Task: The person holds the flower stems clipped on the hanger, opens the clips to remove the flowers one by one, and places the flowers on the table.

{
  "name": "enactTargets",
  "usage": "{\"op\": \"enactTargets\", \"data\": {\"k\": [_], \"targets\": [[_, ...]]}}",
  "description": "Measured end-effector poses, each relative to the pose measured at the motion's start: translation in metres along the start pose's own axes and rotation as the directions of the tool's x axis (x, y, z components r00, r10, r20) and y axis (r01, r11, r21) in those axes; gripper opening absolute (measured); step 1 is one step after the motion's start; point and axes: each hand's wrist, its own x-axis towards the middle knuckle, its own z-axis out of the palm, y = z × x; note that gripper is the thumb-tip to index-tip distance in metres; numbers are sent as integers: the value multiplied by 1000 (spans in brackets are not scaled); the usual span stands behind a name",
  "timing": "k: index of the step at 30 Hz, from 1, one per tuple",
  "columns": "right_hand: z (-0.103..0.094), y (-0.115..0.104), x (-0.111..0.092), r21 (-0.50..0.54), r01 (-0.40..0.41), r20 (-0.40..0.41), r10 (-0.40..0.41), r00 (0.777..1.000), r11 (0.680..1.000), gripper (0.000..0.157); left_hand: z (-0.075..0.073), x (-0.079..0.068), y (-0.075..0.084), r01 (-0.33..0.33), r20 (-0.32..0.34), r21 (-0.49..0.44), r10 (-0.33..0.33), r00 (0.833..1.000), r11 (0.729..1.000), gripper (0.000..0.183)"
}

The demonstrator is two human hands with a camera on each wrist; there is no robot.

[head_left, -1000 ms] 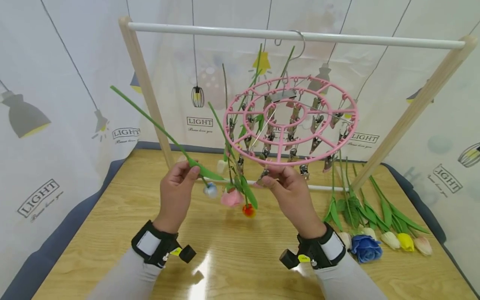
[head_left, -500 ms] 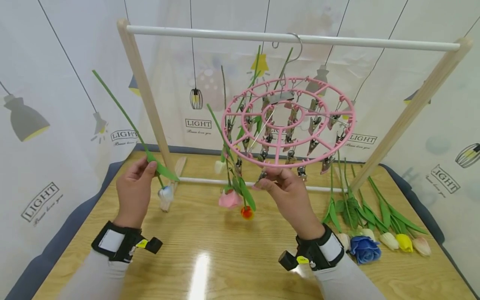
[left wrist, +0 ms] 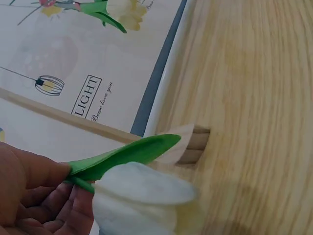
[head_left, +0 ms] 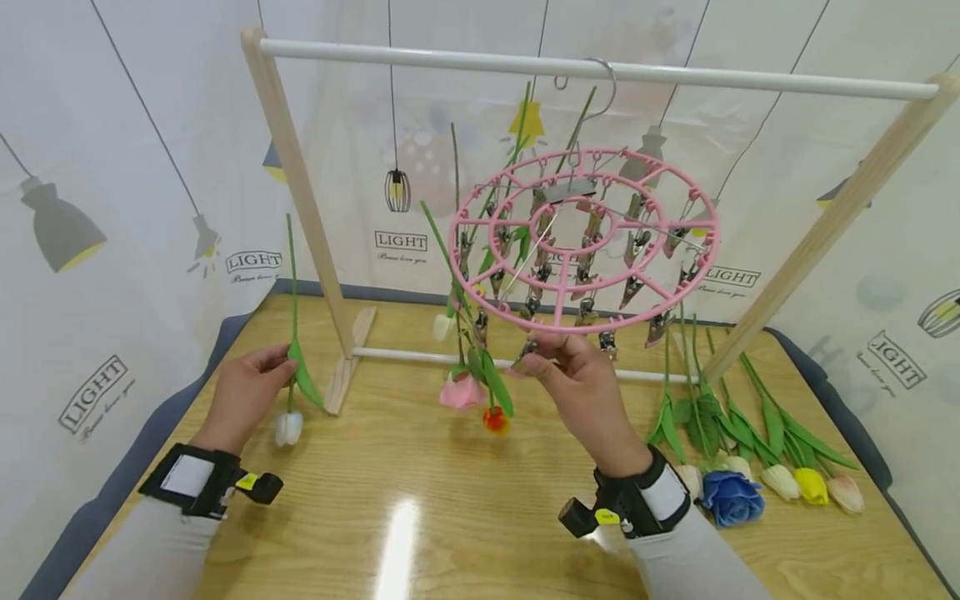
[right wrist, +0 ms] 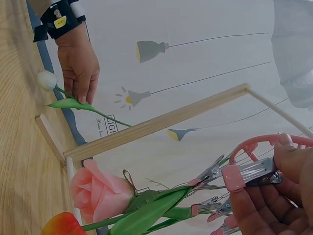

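Note:
My left hand (head_left: pixel 247 392) pinches the stem of a white tulip (head_left: pixel 288 428) beside its green leaf, at the left of the rack. The flower head points down and the stem rises nearly upright. In the left wrist view the tulip's petals (left wrist: pixel 146 196) lie just past the fingertips. At the near rim of a round pink clip hanger (head_left: pixel 558 321), my right hand (head_left: pixel 577 387) squeezes a metal clip (right wrist: pixel 252 174) with pink tips between thumb and fingers. A pink rose (head_left: pixel 461 390) and a red-orange flower (head_left: pixel 496 420) hang head down to the left of that hand.
The hanger hooks over the white bar (head_left: pixel 450 58) of a wooden-sided rack. Another white tulip (head_left: pixel 442 327) hangs farther back. Several flowers, including a blue rose (head_left: pixel 732 498) and a yellow tulip (head_left: pixel 811 485), lie on the table (head_left: pixel 465 517) at the right.
My left hand has moved left and slightly down, away from the hanger, carrying the white tulip. Its stem has swung from slanting to nearly upright. The right hand stays on the clip.

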Motion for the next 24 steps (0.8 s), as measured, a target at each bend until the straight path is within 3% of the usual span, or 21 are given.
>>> {"op": "enactTargets", "data": {"k": [4, 11, 24], "targets": [[0, 1, 1, 1, -3, 3, 3, 1000, 1000, 27, -2, 4, -10, -1, 19, 127, -1, 1000, 992, 47], [0, 2, 2, -5, 13, 7, -13, 1000, 1000, 29, 2, 8, -28, -5, 6, 332, 3, 1000, 943, 37], [1, 7, 2, -8, 8, 4, -8, 1000, 1000, 28, -1, 6, -42, -28, 37, 408, 15, 999, 913, 32]]}}
